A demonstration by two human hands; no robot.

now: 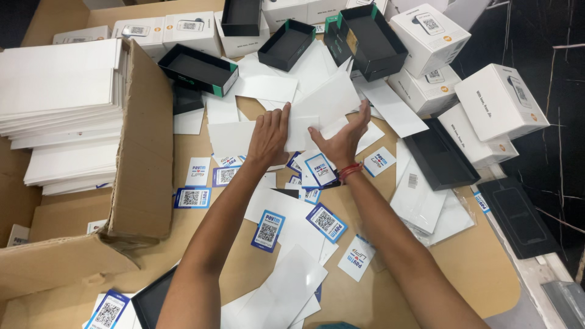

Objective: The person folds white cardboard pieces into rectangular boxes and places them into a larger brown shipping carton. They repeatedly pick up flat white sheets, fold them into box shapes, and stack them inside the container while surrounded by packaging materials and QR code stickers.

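Note:
My left hand (269, 135) lies palm down on a pile of white cards (317, 100) in the middle of the brown table (469, 256), fingers pressing the sheets. My right hand (342, 139) is beside it with fingers spread, touching the same white cards, a red thread around its wrist. Small blue-and-white code stickers (268, 230) lie scattered under and in front of both arms. Neither hand has clearly lifted anything.
An open cardboard carton (143, 152) at the left holds tall stacks of white sheets (61, 97). Black open trays (198, 68) and white product boxes (499, 100) crowd the far side and right. A flat black tray (440, 157) lies at the right.

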